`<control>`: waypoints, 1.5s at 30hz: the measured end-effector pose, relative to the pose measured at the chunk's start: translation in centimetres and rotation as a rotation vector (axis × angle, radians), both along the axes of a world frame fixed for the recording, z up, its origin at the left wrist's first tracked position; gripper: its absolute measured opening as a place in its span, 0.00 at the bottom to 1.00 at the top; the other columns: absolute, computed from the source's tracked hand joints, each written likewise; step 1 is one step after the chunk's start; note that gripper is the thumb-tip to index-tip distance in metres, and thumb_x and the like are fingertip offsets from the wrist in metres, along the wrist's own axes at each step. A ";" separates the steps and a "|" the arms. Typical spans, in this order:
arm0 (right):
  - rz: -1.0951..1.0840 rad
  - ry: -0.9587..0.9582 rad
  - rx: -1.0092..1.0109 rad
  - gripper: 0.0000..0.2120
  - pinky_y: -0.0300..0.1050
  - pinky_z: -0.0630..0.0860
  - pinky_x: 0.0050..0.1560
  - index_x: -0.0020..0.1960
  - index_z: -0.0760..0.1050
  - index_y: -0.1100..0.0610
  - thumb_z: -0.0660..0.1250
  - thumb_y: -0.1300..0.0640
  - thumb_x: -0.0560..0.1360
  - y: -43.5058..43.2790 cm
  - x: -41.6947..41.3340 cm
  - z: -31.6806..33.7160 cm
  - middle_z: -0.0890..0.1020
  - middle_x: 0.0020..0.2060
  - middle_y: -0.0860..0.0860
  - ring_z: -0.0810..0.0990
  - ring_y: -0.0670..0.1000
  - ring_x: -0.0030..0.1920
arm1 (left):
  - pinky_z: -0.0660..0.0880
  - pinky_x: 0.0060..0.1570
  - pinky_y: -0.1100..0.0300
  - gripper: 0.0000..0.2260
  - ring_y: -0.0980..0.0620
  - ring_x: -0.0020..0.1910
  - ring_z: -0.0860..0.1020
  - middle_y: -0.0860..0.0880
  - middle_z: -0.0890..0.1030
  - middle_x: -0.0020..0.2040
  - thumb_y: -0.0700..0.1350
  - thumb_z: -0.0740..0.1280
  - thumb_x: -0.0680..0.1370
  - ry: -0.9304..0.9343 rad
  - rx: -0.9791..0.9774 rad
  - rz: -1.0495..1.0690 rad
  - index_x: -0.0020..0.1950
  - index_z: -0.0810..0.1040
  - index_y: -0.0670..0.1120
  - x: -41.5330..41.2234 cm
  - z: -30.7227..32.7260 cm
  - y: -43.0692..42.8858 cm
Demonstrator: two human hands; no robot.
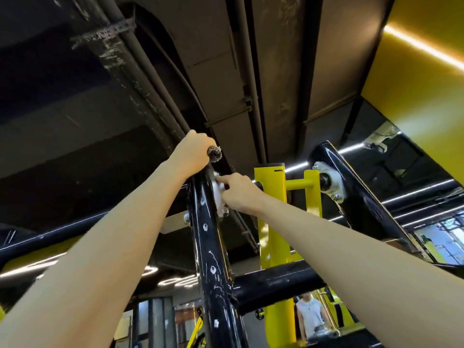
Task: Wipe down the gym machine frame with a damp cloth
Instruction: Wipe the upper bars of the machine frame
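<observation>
Overhead, centre frame: left hand [193, 151] curled round knurled bar end [214, 153] atop black upright [208, 242]. Right hand [238, 193] just below-right, fingers curled, pinching white cloth [216, 177] against upright. Upright's long axis runs down to lower centre; right hand nearer.

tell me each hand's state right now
Left hand: closed around a dark speckled roll atop the black post.
Right hand: at the white bracket; grip cannot be told.

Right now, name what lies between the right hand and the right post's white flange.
Head view: between right hand and flange stand the yellow upright and its short yellow cross tube.
</observation>
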State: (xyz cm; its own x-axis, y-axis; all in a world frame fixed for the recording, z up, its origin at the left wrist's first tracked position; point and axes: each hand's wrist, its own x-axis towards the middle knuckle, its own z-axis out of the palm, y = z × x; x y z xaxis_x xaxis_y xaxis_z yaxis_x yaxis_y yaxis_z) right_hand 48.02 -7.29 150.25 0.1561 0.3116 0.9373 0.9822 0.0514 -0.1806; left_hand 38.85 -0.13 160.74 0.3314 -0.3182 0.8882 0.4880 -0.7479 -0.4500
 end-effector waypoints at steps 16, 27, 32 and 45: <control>0.212 0.341 0.272 0.12 0.45 0.75 0.48 0.53 0.81 0.64 0.60 0.67 0.77 -1.0 1.9 -1.5 0.81 0.50 0.59 0.79 0.55 0.51 | 0.70 0.54 0.54 0.14 0.52 0.51 0.71 0.51 0.77 0.51 0.37 0.65 0.76 0.252 0.077 -0.023 0.59 0.78 0.51 -2.5 -7.0 0.7; 0.364 0.499 -0.284 0.13 0.49 0.76 0.47 0.64 0.72 0.59 0.57 0.60 0.82 0.0 -0.6 -6.5 0.80 0.52 0.56 0.80 0.55 0.50 | 0.74 0.55 0.50 0.13 0.48 0.49 0.77 0.48 0.83 0.48 0.34 0.70 0.73 0.227 0.174 -0.236 0.55 0.82 0.45 -4.0 -11.9 2.4; 0.273 0.484 -0.336 0.18 0.51 0.78 0.49 0.66 0.69 0.61 0.56 0.68 0.78 -0.2 -1.6 -8.1 0.80 0.48 0.60 0.81 0.57 0.48 | 0.72 0.50 0.54 0.13 0.51 0.45 0.73 0.48 0.82 0.46 0.46 0.63 0.74 0.242 0.173 -0.262 0.54 0.82 0.46 -4.6 -12.1 2.9; 0.052 0.184 -0.352 0.18 0.51 0.72 0.64 0.69 0.71 0.54 0.55 0.51 0.83 -1.6 -2.5 -9.6 0.79 0.59 0.57 0.77 0.57 0.60 | 0.74 0.55 0.55 0.12 0.49 0.51 0.77 0.51 0.77 0.48 0.34 0.68 0.74 -0.037 -0.083 -0.551 0.56 0.82 0.44 -3.4 -11.5 3.7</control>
State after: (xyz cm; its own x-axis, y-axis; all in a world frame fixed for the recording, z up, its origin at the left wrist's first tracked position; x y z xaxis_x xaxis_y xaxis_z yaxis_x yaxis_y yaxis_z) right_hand 45.49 -8.92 140.65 0.2868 0.6209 0.7295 0.9297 0.0035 -0.3684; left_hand 35.43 3.61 149.27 0.1035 -0.3645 0.9254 0.0290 -0.9289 -0.3691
